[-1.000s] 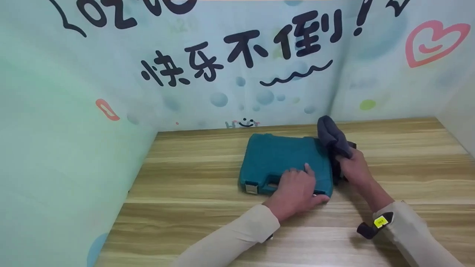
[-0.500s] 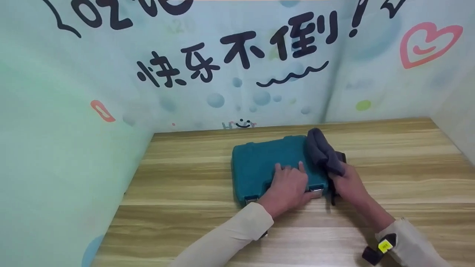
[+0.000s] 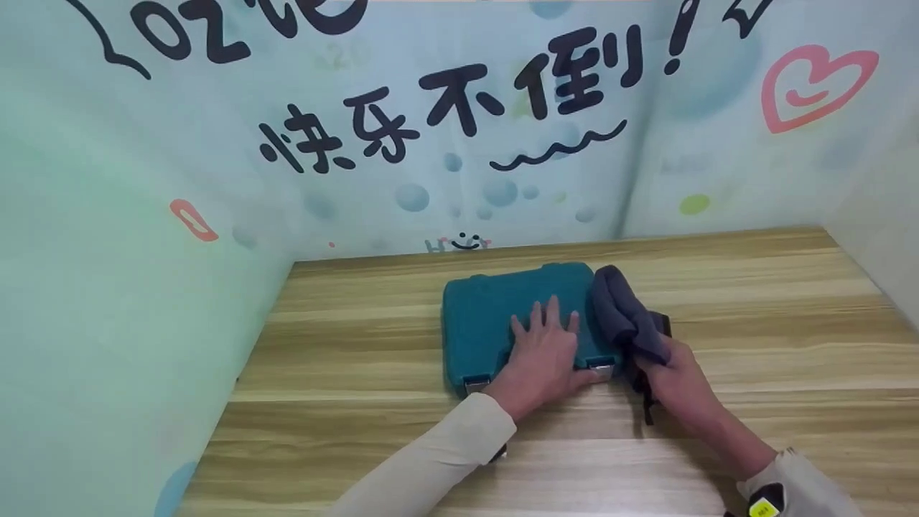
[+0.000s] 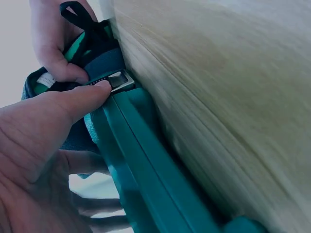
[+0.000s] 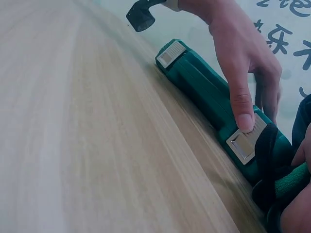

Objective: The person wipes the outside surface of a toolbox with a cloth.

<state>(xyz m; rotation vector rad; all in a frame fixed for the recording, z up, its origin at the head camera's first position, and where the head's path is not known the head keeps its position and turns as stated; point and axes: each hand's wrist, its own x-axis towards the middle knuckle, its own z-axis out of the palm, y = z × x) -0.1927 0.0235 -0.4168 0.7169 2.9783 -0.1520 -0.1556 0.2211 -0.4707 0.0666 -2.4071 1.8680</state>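
A closed teal plastic case [image 3: 477,312] lies flat on the table, its handle side facing me. My left hand [image 3: 542,359] rests on the lid with fingers spread and straight. Its thumb touches the right metal latch [image 4: 119,80], as both wrist views show. With my right hand [image 3: 682,384] I grip a folded dark grey cloth item [image 3: 623,312] against the case's right side. A green lining [image 5: 292,180], a black strap and a white label [image 4: 47,80] show on it up close. The left metal latch [image 5: 171,53] is clear of my fingers.
The wood-grain table [image 3: 344,345] extends around the case. A printed backdrop [image 3: 402,179] rises behind its far edge, and a pale wall [image 3: 879,215] borders the right side. A small dark object [image 3: 497,454] shows under my left sleeve.
The case has shifted left and turned slightly, its left end coming nearer me. My left fingers have spread out across the lid. My right hand and the cloth have moved nearer me.
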